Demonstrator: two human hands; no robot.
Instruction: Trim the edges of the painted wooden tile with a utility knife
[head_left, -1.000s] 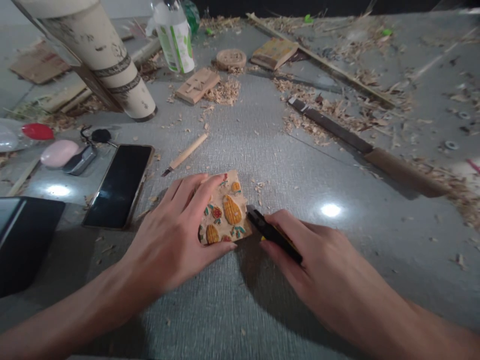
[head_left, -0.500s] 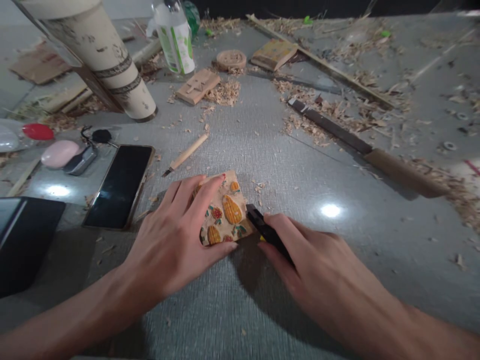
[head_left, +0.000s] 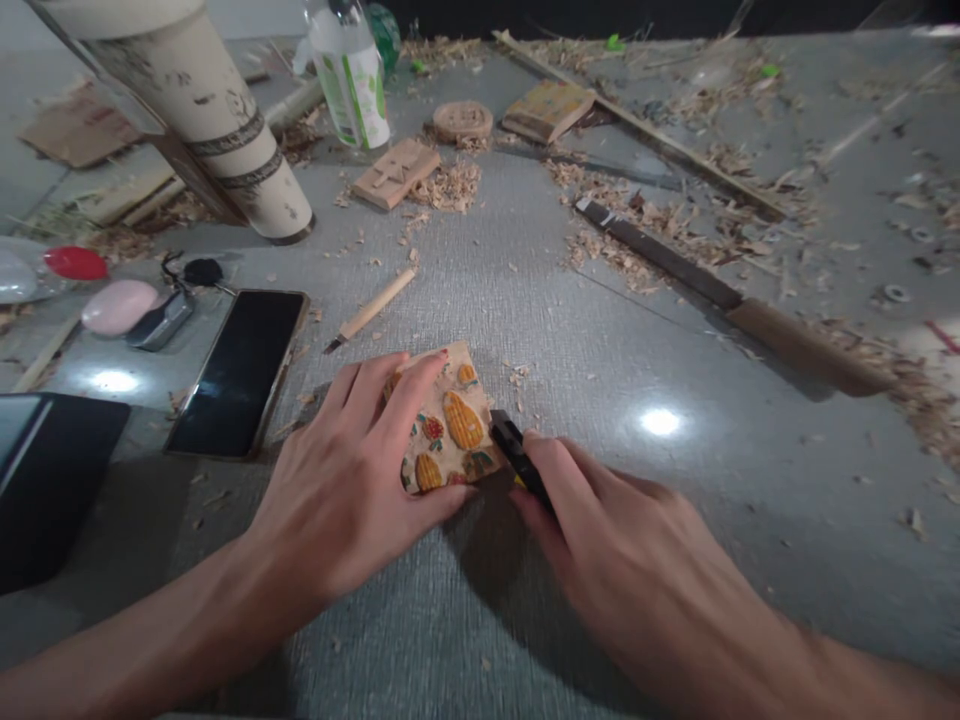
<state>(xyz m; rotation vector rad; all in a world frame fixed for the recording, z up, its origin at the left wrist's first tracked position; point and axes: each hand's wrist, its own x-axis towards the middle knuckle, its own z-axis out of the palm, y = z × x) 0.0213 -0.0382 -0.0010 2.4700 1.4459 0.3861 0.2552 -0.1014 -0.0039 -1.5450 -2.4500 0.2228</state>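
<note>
My left hand (head_left: 352, 465) grips a carved wooden block (head_left: 459, 420) from its left side, the thumb along the near edge and the fingers over the far left corner. Raised orange, red and green painted shapes cover the block's top. In my right hand (head_left: 615, 530) is a black utility knife (head_left: 516, 450) with a bit of yellow on it. Its tip meets the block's right edge; the blade itself is too small to make out. Beyond the left fingers, a carving knife with a light wooden handle (head_left: 379, 305) lies on the table.
Left of my hands lie a phone (head_left: 240, 370) and a dark device (head_left: 64, 480). A patterned tumbler (head_left: 255, 160) and a bottle (head_left: 352, 90) stand farther back. Carved blocks (head_left: 397, 172) rest among wood shavings. A long file with a wooden handle (head_left: 802, 345) lies at right.
My right hand and the utility knife have shifted slightly left and down along the block's right edge. My left hand and the block have barely moved.
</note>
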